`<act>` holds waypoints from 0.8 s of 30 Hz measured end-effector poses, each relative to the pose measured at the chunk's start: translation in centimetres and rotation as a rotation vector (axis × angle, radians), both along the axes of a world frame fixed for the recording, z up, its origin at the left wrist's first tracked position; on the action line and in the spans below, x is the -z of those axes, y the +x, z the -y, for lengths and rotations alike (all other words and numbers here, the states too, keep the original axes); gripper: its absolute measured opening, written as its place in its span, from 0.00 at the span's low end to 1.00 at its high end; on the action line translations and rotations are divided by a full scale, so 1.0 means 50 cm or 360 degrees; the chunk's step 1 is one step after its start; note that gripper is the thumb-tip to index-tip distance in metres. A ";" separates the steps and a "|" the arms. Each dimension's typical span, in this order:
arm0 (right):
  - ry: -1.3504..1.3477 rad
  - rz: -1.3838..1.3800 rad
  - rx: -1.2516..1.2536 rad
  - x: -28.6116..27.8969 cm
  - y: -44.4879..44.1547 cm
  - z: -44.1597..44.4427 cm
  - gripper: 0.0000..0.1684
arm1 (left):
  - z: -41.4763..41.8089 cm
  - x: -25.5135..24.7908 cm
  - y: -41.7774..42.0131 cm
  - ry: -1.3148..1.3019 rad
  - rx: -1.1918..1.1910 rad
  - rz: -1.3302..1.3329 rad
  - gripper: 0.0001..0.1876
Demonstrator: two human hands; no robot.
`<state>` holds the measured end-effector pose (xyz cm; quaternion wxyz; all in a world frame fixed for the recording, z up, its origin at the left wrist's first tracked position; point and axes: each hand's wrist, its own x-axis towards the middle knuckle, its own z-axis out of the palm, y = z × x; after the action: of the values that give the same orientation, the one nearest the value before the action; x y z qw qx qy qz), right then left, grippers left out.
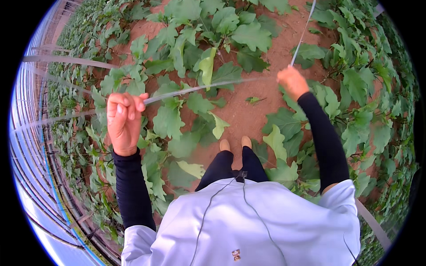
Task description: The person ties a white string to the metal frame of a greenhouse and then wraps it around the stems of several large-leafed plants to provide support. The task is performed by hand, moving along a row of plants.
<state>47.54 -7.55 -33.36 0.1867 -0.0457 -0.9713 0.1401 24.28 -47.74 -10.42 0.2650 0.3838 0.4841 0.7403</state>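
A strand of pale plastic twine (196,88) runs from the raised fingers of my left hand (123,116) across to my right hand (293,81), blurring near the right end. My left fingers are curled with the twine pinched in them. My right hand is a closed fist on twine too; another pale length (303,33) rises from it to the top edge of the view. Below the crosswise strand stand leafy eggplant plants (186,43). One light green leaf (207,68) reaches up close to the strand; whether they touch, I cannot tell.
My shoes (246,142) stand on a reddish soil path (239,116) between plant rows. Dense plants (356,83) flank me on the right. Greenhouse framing and film (30,133) curve along the left rim. A grey post or pipe (372,222) slants behind my right side.
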 end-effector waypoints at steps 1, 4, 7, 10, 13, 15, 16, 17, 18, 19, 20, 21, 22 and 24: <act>-0.0095 0.0033 0.0067 0.032 0.002 0.059 0.06 | -0.008 0.012 0.007 0.0008 -0.0007 0.0031 0.07; -0.0321 0.0016 0.0102 0.112 0.009 0.203 0.04 | -0.029 0.047 0.020 -0.0128 -0.0023 -0.0086 0.06; -0.0712 0.0143 0.0123 0.168 -0.009 0.352 0.08 | -0.035 0.134 0.031 -0.0588 -0.0095 -0.0178 0.07; -0.1058 0.0074 -0.0036 0.251 -0.053 0.490 0.10 | -0.009 0.307 0.076 -0.1076 0.0209 -0.0089 0.05; -0.1075 0.0257 -0.0161 0.278 -0.065 0.565 0.10 | 0.085 0.493 0.124 -0.1373 0.0429 -0.0198 0.08; -0.0954 0.0297 -0.0188 0.299 -0.059 0.567 0.09 | 0.171 0.570 0.106 -0.1525 0.0238 -0.0172 0.09; -0.0898 0.0277 -0.0199 0.325 -0.048 0.541 0.09 | 0.214 0.587 0.081 -0.1629 0.0133 -0.0080 0.09; -0.0839 0.0256 -0.0209 0.352 -0.035 0.505 0.09 | 0.259 0.599 0.050 -0.1729 0.0026 0.0009 0.08; -0.0726 0.0199 -0.0210 0.380 -0.025 0.462 0.08 | 0.310 0.612 0.019 -0.1689 -0.0073 0.0128 0.08; -0.0617 0.0139 -0.0205 0.410 -0.013 0.408 0.08 | 0.353 0.617 -0.015 -0.1650 -0.0168 0.0242 0.07; -0.0594 0.0167 -0.0114 0.446 0.004 0.353 0.08 | 0.381 0.611 -0.046 -0.1709 -0.0357 0.0242 0.07; -0.0579 0.0192 -0.0032 0.484 0.016 0.297 0.08 | 0.408 0.602 -0.075 -0.1769 -0.0560 0.0238 0.06; -0.0475 0.0235 -0.0041 0.488 0.013 0.238 0.09 | 0.453 0.607 -0.104 -0.1686 -0.0705 0.0351 0.06; -0.0317 0.0149 0.0029 0.538 0.031 0.113 0.09 | 0.490 0.615 -0.155 -0.1567 -0.0994 0.0489 0.06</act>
<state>49.11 -13.18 -60.25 0.1368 -0.0793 -0.9598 0.2320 16.53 -72.25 -41.17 0.2487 -0.0557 0.8160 0.5189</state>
